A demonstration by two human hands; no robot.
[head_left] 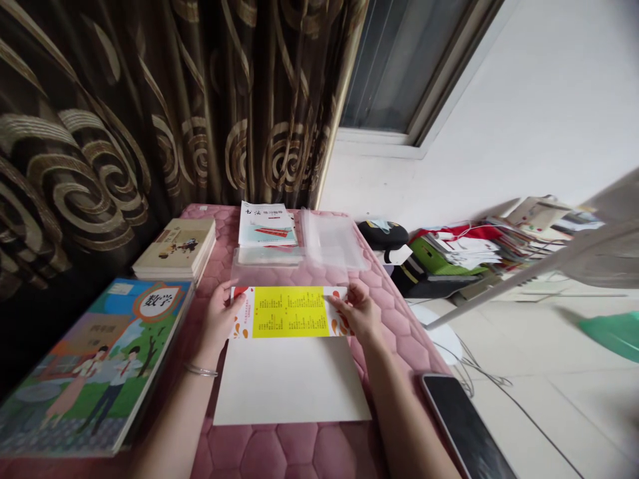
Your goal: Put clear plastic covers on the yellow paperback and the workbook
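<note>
A white sheet or open book page (292, 382) lies flat in front of me, with a yellow printed panel (288, 311) across its far edge. I cannot tell whether the panel is a folded flap or a separate piece. My left hand (223, 314) grips the panel's left end, thumb on top. At its right end my right hand (358, 311) pinches it in the same way. Just beyond, a clear plastic sleeve (319, 274) extends from the panel's far edge. Both hands' lower fingers are partly hidden under the panel.
Textbooks (100, 372) and a smaller stack of books (174, 249) stand at the left. Farther back are a calligraphy booklet (267, 225) and more clear plastic sleeves (333, 241). A phone (464, 426) lies at the right edge of the pink quilted surface (284, 449).
</note>
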